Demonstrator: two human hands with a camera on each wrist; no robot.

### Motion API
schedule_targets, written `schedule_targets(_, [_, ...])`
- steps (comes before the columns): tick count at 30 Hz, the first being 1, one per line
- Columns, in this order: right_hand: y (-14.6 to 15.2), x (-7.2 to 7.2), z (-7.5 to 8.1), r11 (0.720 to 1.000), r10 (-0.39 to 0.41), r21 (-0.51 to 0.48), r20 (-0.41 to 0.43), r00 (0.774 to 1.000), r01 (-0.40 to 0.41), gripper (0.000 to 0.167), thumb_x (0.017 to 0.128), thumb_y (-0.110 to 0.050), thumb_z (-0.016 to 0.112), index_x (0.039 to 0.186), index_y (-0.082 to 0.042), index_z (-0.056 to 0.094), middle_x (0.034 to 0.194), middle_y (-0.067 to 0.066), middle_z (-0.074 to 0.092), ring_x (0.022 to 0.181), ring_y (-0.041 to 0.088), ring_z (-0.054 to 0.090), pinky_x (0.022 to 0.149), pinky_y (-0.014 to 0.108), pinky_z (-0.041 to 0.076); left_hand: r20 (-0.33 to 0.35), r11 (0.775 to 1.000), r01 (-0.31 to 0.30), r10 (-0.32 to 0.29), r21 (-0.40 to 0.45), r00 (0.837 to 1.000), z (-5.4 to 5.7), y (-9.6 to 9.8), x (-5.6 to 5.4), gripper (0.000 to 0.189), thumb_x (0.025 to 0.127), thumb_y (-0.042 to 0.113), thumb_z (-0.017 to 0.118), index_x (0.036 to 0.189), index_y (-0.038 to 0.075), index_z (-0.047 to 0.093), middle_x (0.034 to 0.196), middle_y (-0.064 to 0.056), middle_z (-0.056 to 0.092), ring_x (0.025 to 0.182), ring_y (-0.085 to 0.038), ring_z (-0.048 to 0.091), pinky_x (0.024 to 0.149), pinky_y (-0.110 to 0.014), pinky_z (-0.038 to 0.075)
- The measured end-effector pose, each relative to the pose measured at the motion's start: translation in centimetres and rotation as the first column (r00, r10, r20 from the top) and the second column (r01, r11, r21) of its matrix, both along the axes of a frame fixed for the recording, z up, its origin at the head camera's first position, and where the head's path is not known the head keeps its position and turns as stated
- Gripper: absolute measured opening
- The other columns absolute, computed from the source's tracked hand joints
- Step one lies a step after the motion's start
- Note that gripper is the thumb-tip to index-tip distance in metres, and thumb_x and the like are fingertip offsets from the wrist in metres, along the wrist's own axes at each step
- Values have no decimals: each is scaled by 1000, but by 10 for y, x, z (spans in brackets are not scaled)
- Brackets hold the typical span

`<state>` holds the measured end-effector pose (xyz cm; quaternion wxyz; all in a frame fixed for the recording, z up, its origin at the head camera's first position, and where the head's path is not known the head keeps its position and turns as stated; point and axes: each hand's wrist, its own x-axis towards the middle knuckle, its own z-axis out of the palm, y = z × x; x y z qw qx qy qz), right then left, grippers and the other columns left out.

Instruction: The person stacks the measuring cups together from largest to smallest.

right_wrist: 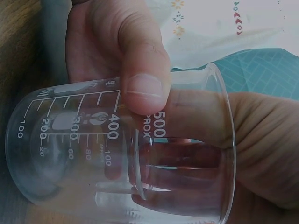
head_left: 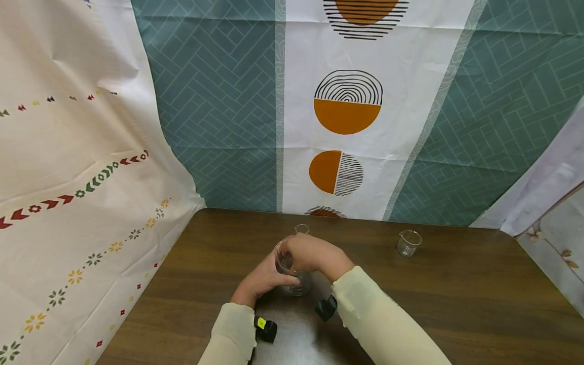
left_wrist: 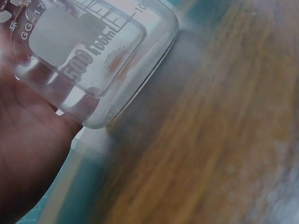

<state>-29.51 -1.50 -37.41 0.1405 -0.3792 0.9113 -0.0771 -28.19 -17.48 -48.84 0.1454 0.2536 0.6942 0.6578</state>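
Note:
A large clear glass beaker (head_left: 298, 288) with white volume marks stands at the middle of the brown table. My left hand (head_left: 269, 274) grips it around the side; in the right wrist view the left thumb (right_wrist: 145, 93) presses its outer wall. My right hand (head_left: 315, 252) reaches down through the mouth, and its fingers show through the glass. Inside the large one sits a smaller beaker (right_wrist: 107, 156) with its own scale, and the right fingers hold it near its rim. In the left wrist view, the large beaker's base (left_wrist: 140, 88) shows beside the left palm.
Another glass vessel (head_left: 301, 228) stands just behind the hands, mostly hidden by them. A small beaker (head_left: 409, 243) with a spout stands at the back right of the table (head_left: 456, 284). Patterned cloths hang behind and on the left.

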Motion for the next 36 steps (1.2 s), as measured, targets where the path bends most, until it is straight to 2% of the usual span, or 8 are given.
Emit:
schedule_targets(5, [-1,0,0,1000,-1,-10,14,1000,1,31,75,-11,81,104,-19,73,103,-5,70,85,7,59,78,25,53,8,1000,3,-3,5,1000,0,0,0,97,78,7,78,152,26,18,157,3,28,142,-21,33,112,-32,35])
schedule_targets(13, [-1,-1,0,1000,-11,-6,32,999,11,31,76,-12,81,105,-18,73,105,-3,70,85,7,60,79,26,54,4,1000,-11,11,-24,1000,0,0,-1,100,77,10,80,153,28,17,157,4,27,143,-21,31,116,-47,28])
schedule_targets(21, [-1,-1,1,1000,-7,-9,34,999,7,30,77,-11,80,105,-17,73,104,-3,70,85,7,61,79,26,54,9,1000,-9,9,-27,1000,2,0,0,101,77,10,80,153,29,17,158,5,27,144,-20,30,116,-43,29])
schedule_targets(29, [-1,0,2,1000,-25,-7,45,999,25,31,76,-11,80,105,-18,73,104,-4,70,86,7,61,78,26,54,18,999,-19,20,-35,1000,3,1,0,101,76,11,81,152,30,17,156,5,28,141,-20,33,112,-37,35])
schedule_targets(36, [-2,0,2,999,-36,2,49,998,36,32,77,-11,80,107,-18,72,105,-4,70,87,7,61,79,27,55,19,999,-16,17,-28,1000,3,1,0,100,76,10,81,152,30,19,155,5,29,139,-19,35,107,-26,38])
